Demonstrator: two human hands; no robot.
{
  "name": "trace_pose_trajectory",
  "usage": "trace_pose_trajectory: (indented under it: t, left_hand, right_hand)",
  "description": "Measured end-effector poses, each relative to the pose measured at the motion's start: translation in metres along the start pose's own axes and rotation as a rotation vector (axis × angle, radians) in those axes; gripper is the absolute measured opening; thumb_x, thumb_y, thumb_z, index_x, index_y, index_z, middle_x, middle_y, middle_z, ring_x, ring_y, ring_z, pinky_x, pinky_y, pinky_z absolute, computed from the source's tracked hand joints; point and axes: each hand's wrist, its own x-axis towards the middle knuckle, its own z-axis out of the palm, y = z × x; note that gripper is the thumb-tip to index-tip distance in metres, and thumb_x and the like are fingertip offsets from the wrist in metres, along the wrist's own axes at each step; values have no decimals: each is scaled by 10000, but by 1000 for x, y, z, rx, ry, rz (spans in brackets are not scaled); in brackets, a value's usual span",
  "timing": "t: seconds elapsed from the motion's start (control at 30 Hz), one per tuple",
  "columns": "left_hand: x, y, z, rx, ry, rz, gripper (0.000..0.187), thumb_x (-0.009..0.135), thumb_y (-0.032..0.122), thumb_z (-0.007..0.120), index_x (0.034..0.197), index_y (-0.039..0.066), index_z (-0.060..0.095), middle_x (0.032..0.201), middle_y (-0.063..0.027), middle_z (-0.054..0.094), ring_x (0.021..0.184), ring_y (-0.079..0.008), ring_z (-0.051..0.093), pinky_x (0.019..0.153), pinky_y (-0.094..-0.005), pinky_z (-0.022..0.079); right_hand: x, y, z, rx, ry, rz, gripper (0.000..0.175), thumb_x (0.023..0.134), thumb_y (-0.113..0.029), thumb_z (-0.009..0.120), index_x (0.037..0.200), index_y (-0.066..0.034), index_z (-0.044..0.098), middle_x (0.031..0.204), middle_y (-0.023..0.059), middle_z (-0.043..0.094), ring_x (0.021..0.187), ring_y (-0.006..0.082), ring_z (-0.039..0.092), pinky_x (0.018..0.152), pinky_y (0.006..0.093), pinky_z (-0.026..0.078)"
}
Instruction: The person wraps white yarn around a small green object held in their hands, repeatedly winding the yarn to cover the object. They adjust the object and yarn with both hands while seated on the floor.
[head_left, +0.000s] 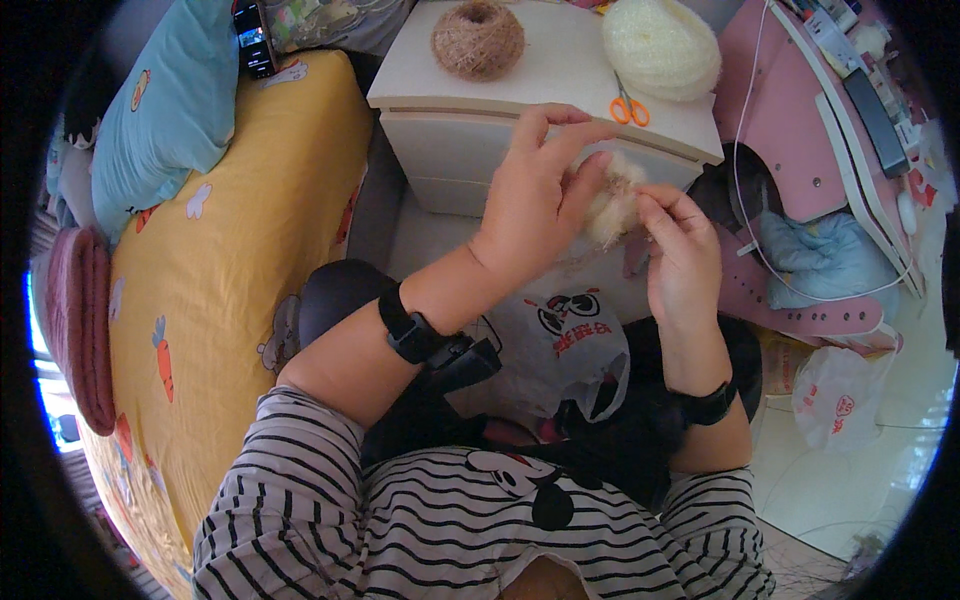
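Fluffy cream and light-brown yarn work (611, 199) is held up between my two hands, in front of a white drawer cabinet. My left hand (544, 180) has its fingers curled around the piece's left side and top. At its right edge, the thumb and fingertips of my right hand (679, 240) pinch it. Whether a hook or needle is in either hand cannot be told. Beyond the hands, a ball of brown yarn (478, 39) and a cream yarn ball (661, 49) rest on the cabinet top, with orange-handled scissors (628, 109) near its front edge.
The white cabinet (420, 82) stands ahead. A bed with a yellow cover (225, 277) lies at left, bearing a blue pillow (169, 120) and a phone (255, 41). Below my hands is a white plastic bag (559, 360). A pink desk frame (795, 157) with a white cable stands at right.
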Motion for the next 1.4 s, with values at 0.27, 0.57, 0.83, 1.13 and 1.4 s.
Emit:
trace_pose_trajectory:
  t: [0.27, 0.57, 0.83, 1.13, 1.4]
  left_hand:
    - [-4, 8, 6, 96, 3, 351, 388, 763, 19, 737, 1141, 90, 682, 1088, -105, 600, 946, -235, 621, 812, -298, 511]
    - [-1, -2, 7, -310, 36, 15, 118, 851, 46, 700, 963, 27, 731, 875, -82, 709, 794, -163, 662, 727, -287, 527]
    - [0, -6, 8, -767, -51, -326, 156, 947, 104, 656, 1058, 4, 703, 990, -35, 703, 910, -85, 625, 837, -230, 495]
    - [-1, -3, 8, -842, -89, -336, 137, 937, 80, 663, 1049, 6, 690, 997, -36, 701, 899, -82, 623, 830, -232, 501]
    - [-2, -1, 6, -793, -95, -305, 135, 920, 61, 677, 1040, 0, 692, 978, -43, 701, 886, -80, 624, 807, -229, 506]
  right_hand:
    - [2, -4, -7, 78, 47, -11, 135, 929, -74, 637, 1031, -2, 687, 959, 30, 681, 890, 93, 589, 837, 226, 429]
    - [-1, -4, -3, 53, 1, -38, 121, 922, -65, 645, 1016, -1, 685, 996, 41, 685, 935, 98, 593, 889, 236, 422]
    - [-2, -4, 1, 36, 6, -64, 125, 918, -64, 649, 1020, -2, 688, 1002, 42, 687, 952, 100, 593, 905, 241, 413]
    - [-2, -6, -5, 7, -69, -39, 105, 896, -33, 652, 989, 7, 681, 931, 7, 607, 900, 98, 564, 863, 233, 415]
    - [-4, -9, 5, -36, -62, -109, 56, 870, -3, 660, 921, 17, 673, 905, 3, 563, 882, 104, 547, 843, 234, 417]
